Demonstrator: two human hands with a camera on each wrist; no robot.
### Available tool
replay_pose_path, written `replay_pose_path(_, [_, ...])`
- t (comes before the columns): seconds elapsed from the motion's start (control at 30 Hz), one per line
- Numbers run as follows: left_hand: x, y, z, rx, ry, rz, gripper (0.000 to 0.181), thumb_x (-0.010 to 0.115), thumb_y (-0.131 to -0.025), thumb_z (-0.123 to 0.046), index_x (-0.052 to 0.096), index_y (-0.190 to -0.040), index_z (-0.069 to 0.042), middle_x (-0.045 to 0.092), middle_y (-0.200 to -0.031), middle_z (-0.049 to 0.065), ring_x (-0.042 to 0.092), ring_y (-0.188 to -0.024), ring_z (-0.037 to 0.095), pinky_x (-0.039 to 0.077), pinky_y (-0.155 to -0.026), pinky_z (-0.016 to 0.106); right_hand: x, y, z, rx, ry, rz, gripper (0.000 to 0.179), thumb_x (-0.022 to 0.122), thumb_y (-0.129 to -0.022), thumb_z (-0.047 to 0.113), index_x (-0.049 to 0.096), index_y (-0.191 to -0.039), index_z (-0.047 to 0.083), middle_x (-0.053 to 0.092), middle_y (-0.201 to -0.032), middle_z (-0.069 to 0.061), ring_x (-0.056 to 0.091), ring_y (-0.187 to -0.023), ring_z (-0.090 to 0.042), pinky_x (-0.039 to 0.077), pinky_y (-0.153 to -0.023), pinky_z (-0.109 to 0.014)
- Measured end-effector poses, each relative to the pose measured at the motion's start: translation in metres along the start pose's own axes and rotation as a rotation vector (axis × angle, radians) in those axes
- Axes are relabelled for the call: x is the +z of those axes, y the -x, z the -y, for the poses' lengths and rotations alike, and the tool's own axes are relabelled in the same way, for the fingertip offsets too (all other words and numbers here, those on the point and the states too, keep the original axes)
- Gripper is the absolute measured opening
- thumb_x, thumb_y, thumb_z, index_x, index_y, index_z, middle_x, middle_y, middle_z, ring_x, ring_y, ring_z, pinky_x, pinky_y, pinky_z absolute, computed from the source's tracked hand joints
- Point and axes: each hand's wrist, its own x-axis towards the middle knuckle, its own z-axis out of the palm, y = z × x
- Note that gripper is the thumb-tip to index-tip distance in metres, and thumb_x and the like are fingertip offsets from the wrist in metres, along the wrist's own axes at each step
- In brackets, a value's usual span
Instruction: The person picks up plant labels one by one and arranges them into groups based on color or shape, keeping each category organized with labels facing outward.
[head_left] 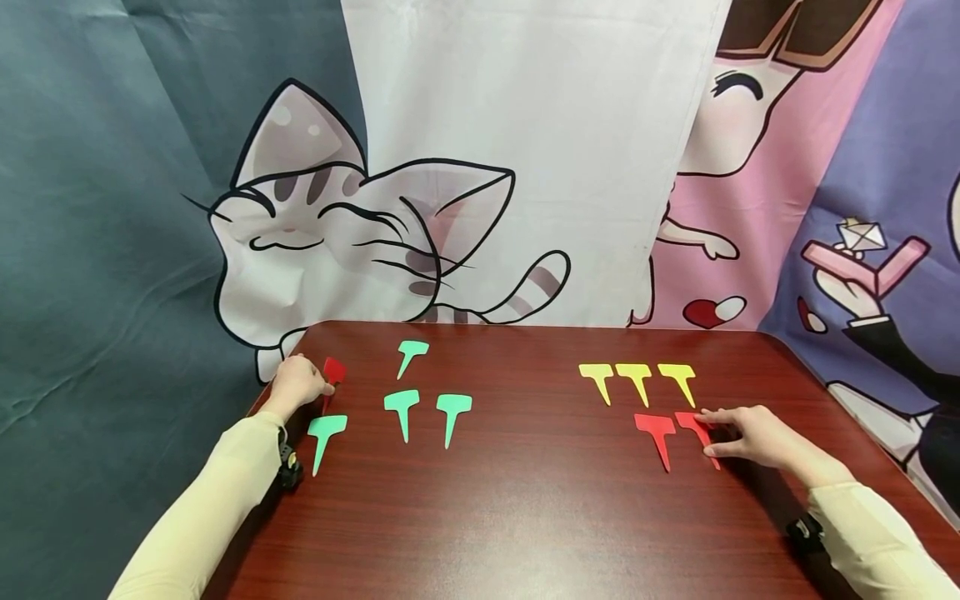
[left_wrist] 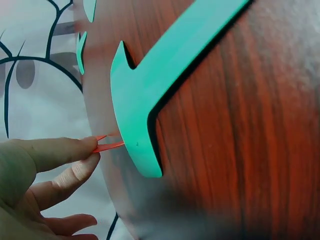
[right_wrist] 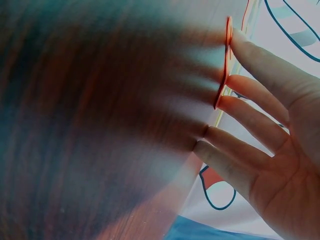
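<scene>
In the head view my left hand (head_left: pixel 297 385) pinches a red T-shaped plant label (head_left: pixel 334 370) between thumb and finger at the table's left edge. Just below it lies a green T-shaped label (head_left: pixel 327 426), which partly hides the red one in the left wrist view. On the right side, my right hand (head_left: pixel 757 435) touches another red label (head_left: pixel 692 420) with fairly straight, spread fingertips. That label lies on the table and shows edge-on in the right wrist view. A second red label (head_left: pixel 655 427) lies close to its left.
Three yellow labels (head_left: pixel 596 372) form a row behind the red pair. More green labels (head_left: pixel 402 402) lie left of centre on the brown wooden table (head_left: pixel 510 517). A cartoon-printed cloth (head_left: pixel 540 108) hangs behind the far edge.
</scene>
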Motion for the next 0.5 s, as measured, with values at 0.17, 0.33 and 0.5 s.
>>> replay_pose_path(0.17, [-0.004,0.003,-0.007,0.038,-0.050,-0.019,0.047,0.074,-0.078,-0.018,0.047,-0.040,-0.007,0.067,-0.062,0.019,0.032,-0.132,0.048,0.031,-0.105,0.058,0.000,0.000,0.001,0.000,0.001,-0.002,0.063,0.080,-0.068,0.042,0.068,-0.115,0.002,0.067,-0.114,-0.021,0.062,-0.104,-0.044,0.050,-0.084,-0.056])
replay_pose_path(0.33, [-0.004,0.005,-0.015,0.013,-0.059,-0.020,0.036,0.073,-0.079,-0.019,0.061,-0.048,-0.004,0.053,-0.126,0.035,0.029,-0.131,0.053,0.028,-0.105,0.062,0.000,0.000,0.000,-0.002,0.002,-0.003,0.063,0.080,-0.068,0.042,0.068,-0.116,0.002,0.067,-0.113,-0.021,0.062,-0.104,-0.044,0.050,-0.084,-0.055])
replay_pose_path(0.5, [-0.002,0.007,-0.020,-0.007,-0.032,0.008,0.030,0.071,-0.080,-0.017,0.066,-0.055,-0.001,0.031,-0.144,0.036,0.019,-0.133,0.058,0.018,-0.108,0.065,0.001,0.000,-0.001,0.001,0.002,-0.003,0.063,0.080,-0.067,0.042,0.068,-0.115,0.003,0.067,-0.113,-0.021,0.062,-0.104,-0.044,0.050,-0.084,-0.056])
